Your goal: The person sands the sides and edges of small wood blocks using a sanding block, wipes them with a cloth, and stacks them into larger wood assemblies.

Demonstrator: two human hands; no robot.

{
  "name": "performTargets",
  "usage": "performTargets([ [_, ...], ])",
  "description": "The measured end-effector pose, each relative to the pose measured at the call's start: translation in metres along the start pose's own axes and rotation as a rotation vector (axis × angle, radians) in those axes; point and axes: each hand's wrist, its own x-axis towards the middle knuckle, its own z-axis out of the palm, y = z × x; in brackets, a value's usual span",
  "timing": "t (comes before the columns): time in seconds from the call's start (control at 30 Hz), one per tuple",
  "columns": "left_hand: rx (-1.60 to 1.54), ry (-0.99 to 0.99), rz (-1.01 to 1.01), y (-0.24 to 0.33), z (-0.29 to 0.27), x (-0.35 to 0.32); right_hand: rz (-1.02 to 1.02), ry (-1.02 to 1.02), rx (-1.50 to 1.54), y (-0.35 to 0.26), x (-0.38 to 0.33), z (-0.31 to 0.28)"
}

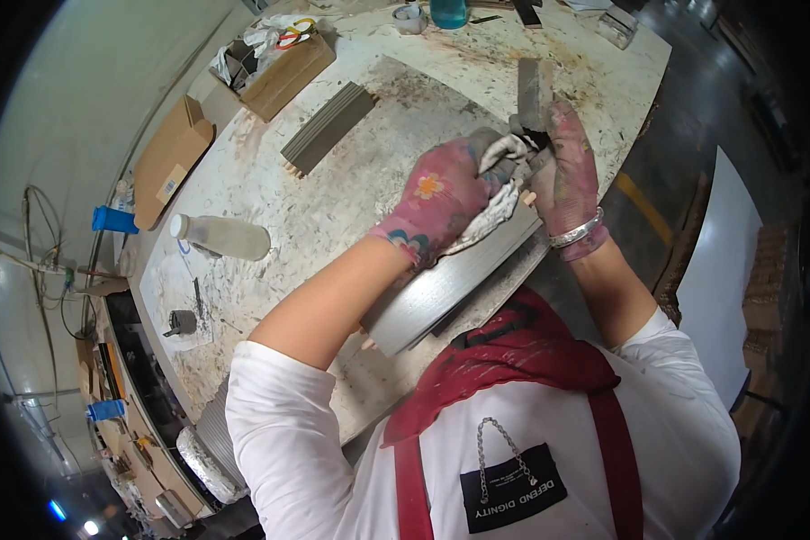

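Observation:
My left hand (445, 193), in a pink flowered glove with grey-stained fingertips, is closed on a crumpled white cloth (493, 214). My right hand (569, 166), in a similar soiled glove, is closed round the lower part of a short grey bar (535, 90) that points away from me. The fingers of both hands come close together by the cloth, and the bar's lower end is hidden there. Below them, near my apron, lies a stack of long grey boards (445, 297) with wooden dowels at its far end. The cloth hangs over this stack.
Another bundle of grey strips (328, 129) with dowels lies on the stained worktable (252, 171). To the left are a cloudy plastic bottle (229, 238), a cardboard box (283, 76) with scissors, and a flattened carton (175, 157). A jar of blue liquid (448, 13) stands at the far edge.

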Motion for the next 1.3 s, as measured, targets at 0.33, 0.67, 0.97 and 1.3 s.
performTargets([
  [0.33, 0.325, -0.146, 0.265, 0.015, -0.017, -0.014, -0.081, -0.043, -0.023, -0.026, -0.006, -0.018],
  [0.67, -0.020, 0.282, 0.006, -0.059, -0.072, -0.017, 0.039, -0.145, 0.069, -0.036, -0.009, -0.015],
  [0.97, 0.689, 0.002, -0.579, -0.155, -0.121, -0.209, 0.176, -0.075, -0.024, -0.015, 0.019, -0.059],
  [1.3, 0.720, 0.207, -0.360, -0.062, -0.131, -0.170, 0.259, -0.129, -0.099, -0.004, 0.025, -0.037],
])
